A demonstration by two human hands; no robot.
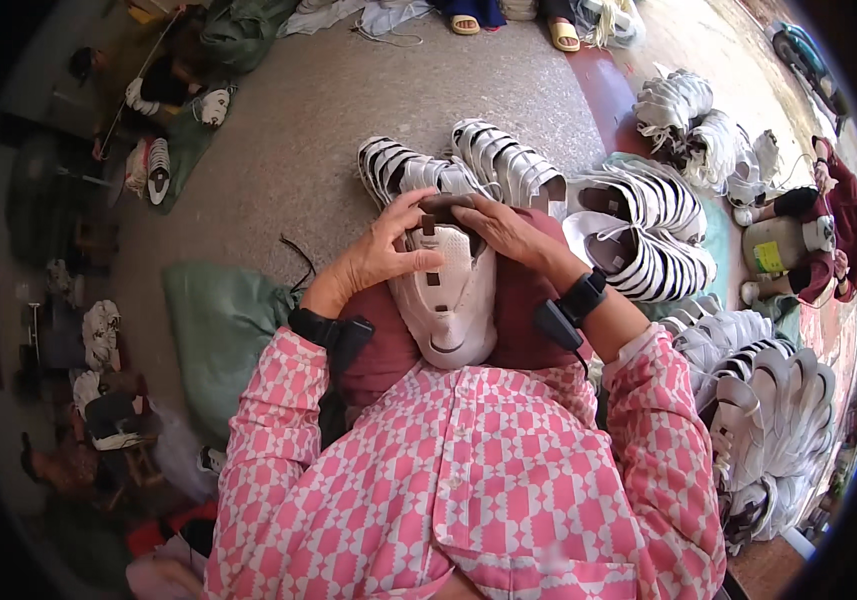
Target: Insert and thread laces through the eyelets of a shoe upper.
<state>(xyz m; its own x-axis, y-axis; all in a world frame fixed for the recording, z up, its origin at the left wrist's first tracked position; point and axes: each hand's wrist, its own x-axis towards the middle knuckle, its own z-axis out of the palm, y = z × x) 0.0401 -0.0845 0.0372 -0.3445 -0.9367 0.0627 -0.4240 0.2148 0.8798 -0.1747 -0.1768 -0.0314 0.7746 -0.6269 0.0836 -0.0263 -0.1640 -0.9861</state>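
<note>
A white shoe [456, 300] with a dark brown collar lies across my lap, its rounded toe pointing toward me. My left hand [380, 252] grips the collar's left side, thumb laid over the white upper and fingers over the far rim. From the right, my right hand [504, 228] closes on the collar's other side, its fingertips at the dark edge. Small dark patches show along the middle of the upper. Just beyond my hands, a white shoe with dark gaps between its straps [393, 172] stands beside a similar shoe [510, 165].
More strappy white shoes [648, 265] lie on a green cloth to my right. Stacks of white shoes [773, 420] fill the near right, and bundled uppers [673, 105] the far right. A green sack [223, 325] sits left. Other people work around; yellow slippers [564, 36] show ahead.
</note>
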